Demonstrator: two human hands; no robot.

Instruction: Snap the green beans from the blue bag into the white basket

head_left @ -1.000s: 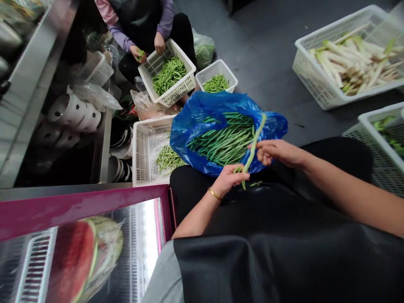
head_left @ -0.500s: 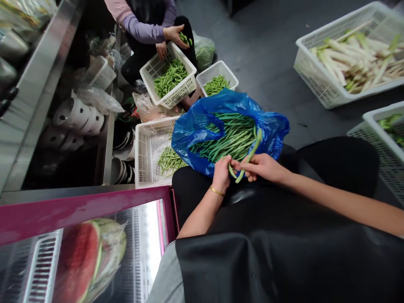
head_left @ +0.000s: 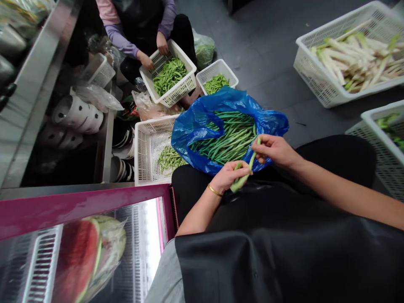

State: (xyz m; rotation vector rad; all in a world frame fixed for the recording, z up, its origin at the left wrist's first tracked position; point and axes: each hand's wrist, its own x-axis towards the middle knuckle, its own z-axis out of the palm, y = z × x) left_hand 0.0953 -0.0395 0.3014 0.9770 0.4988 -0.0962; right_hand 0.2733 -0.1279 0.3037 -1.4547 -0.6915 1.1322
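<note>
My left hand (head_left: 229, 176), with a gold bangle at the wrist, is closed around pieces of green long bean (head_left: 239, 183) in front of the bag. Between the fingertips of my right hand (head_left: 274, 148) is the upper end of a pale green long bean (head_left: 253, 159), whose lower part runs down to my left hand. Just beyond both hands a blue plastic bag (head_left: 268, 120) lies open, full of long green beans (head_left: 235, 136). To its left, a white basket (head_left: 143, 153) holds cut bean pieces (head_left: 170, 159).
Across from me a person has both hands at a white basket (head_left: 186, 86) of green pods. A smaller basket (head_left: 232, 69) stands beside it. Baskets of white-stemmed vegetables (head_left: 356, 63) and greens are on the right. A glass-topped case with cut watermelon (head_left: 77, 256) is at lower left.
My right hand has moved up and right to the bean's upper end. My left hand has shifted slightly right. The other person's hand has lowered to their basket, its pods no longer held up.
</note>
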